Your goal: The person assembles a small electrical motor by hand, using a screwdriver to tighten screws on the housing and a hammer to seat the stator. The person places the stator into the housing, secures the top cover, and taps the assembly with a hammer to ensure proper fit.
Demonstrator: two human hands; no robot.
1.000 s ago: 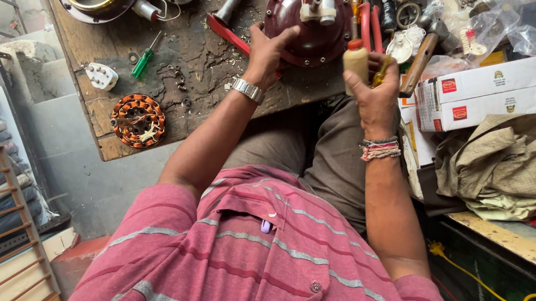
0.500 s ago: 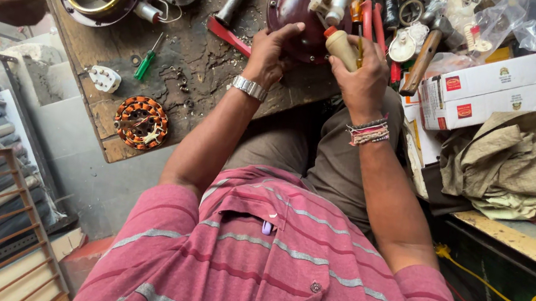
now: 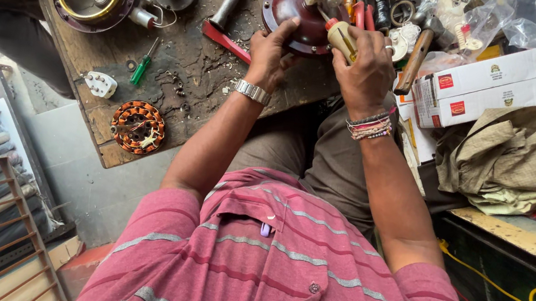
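The maroon motor housing [image 3: 296, 15] sits at the desk's [image 3: 175, 57] far edge amid crowded tools, so a slip of the screwdriver [image 3: 340, 36] could, I judge, gouge the left hand [image 3: 270, 54] bracing it, or knock the hammer [image 3: 419, 49] just right of it. The left hand is curled, fingers pressed on the housing's near rim. The right hand [image 3: 365, 73] is closed tight round the screwdriver's yellow handle, tip towards the housing.
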